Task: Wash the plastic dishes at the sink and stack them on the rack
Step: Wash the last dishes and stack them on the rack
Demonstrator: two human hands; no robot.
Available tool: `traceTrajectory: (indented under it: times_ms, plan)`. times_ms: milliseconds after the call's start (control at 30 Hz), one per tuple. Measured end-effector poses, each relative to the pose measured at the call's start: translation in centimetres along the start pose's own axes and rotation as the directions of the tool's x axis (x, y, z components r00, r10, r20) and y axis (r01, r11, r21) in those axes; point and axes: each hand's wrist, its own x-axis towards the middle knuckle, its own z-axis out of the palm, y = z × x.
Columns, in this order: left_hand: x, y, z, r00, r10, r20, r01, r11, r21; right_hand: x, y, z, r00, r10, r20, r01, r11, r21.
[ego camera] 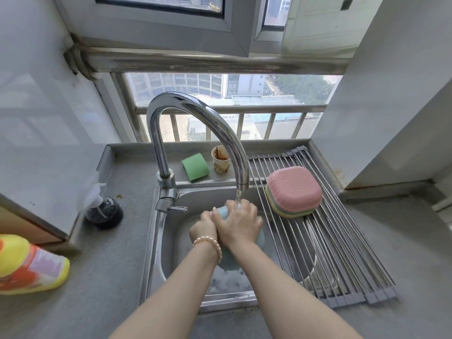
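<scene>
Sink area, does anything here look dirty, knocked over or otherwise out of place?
The paper cup on the ledge behind the sink is stained brown inside. A yellow bottle lies on its side on the left counter. The stacked dishes sit upside down, neatly, on the rack.

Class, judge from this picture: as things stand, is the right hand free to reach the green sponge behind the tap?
Probably not yet. The right hand holds the blue dish under the water, and the tap arches between it and the green sponge.

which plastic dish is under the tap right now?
The light blue dish, held in both hands in the sink under the running water. The pink-topped stack of dishes sits upside down on the rack, untouched.
</scene>
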Motion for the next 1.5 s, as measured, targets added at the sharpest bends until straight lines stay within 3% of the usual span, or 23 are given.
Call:
traceTrajectory:
  times_ms: [67,167,300,400,467,567,633,733,867,967,1033,1133,1267,1367,1433,1500]
  plan:
    - [-0.2,-0.3,0.0,0.996,0.08,-0.049,-0.078,0.996,0.044,1.1,-0.1,-0.8,0.99,0.123,0.075,-0.134,0.979,0.156]
    - [-0.7,-0.2,0.0,0.991,0.088,-0.097,-0.089,0.996,-0.004,2.8,0.1,-1.7,0.953,0.249,0.174,-0.294,0.901,0.32]
    - [-1.0,-0.8,-0.1,0.996,-0.022,-0.092,0.009,0.991,-0.13,3.5,1.0,-1.8,0.961,0.257,0.1,-0.273,0.827,0.491]
    - [-0.9,-0.6,0.0,0.977,-0.196,-0.08,0.16,0.932,-0.324,1.5,0.2,-0.1,0.98,0.117,-0.163,-0.059,0.946,0.319]
    - [-0.7,-0.4,0.0,0.968,-0.245,-0.057,0.203,0.895,-0.397,-0.5,-0.1,0.8,0.978,-0.024,-0.207,0.05,0.992,0.119]
    - [-0.4,-0.8,0.4,0.957,-0.29,-0.003,0.256,0.847,-0.466,-1.1,0.4,0.8,0.999,-0.042,-0.027,0.042,0.999,-0.02]
    - [-0.3,-1.1,0.5,0.952,-0.304,0.027,0.278,0.829,-0.484,-0.9,1.2,0.1,1.0,0.011,-0.005,-0.011,1.0,-0.019]
    - [0.8,-1.3,0.3,0.96,-0.255,0.113,0.276,0.822,-0.498,0.4,2.6,-1.4,0.994,0.102,0.047,-0.106,0.989,0.105]
    - [2.7,-1.9,0.0,0.946,-0.241,0.216,0.316,0.829,-0.461,2.8,4.3,-2.8,0.974,0.097,0.204,-0.162,0.93,0.329]
    - [1.8,-1.5,0.4,0.99,-0.122,0.066,0.136,0.948,-0.286,3.8,4.5,-3.0,0.959,0.136,0.248,-0.222,0.905,0.363]
    - [0.3,-1.6,1.0,0.987,0.155,-0.035,-0.155,0.988,0.006,3.9,4.6,-3.0,0.956,0.191,0.224,-0.267,0.883,0.386]
    - [-2.4,-2.7,1.6,0.891,0.454,0.007,-0.43,0.838,0.335,3.7,4.6,-2.9,0.956,0.262,0.135,-0.294,0.865,0.407]
    - [-3.1,-3.7,2.4,0.82,0.553,0.147,-0.53,0.638,0.559,3.1,4.9,-3.0,0.925,0.371,0.078,-0.361,0.797,0.485]
    - [-2.6,-2.9,2.2,0.789,0.571,0.226,-0.576,0.562,0.594,2.7,5.1,-3.2,0.923,0.38,0.061,-0.354,0.776,0.521]
    - [-1.7,-2.5,1.8,0.833,0.5,0.237,-0.547,0.682,0.485,2.5,4.9,-3.5,0.943,0.33,0.049,-0.303,0.785,0.541]
    - [-1.0,-1.7,1.4,0.909,0.367,0.199,-0.41,0.874,0.26,2.9,4.8,-3.7,0.969,0.243,0.044,-0.226,0.802,0.553]
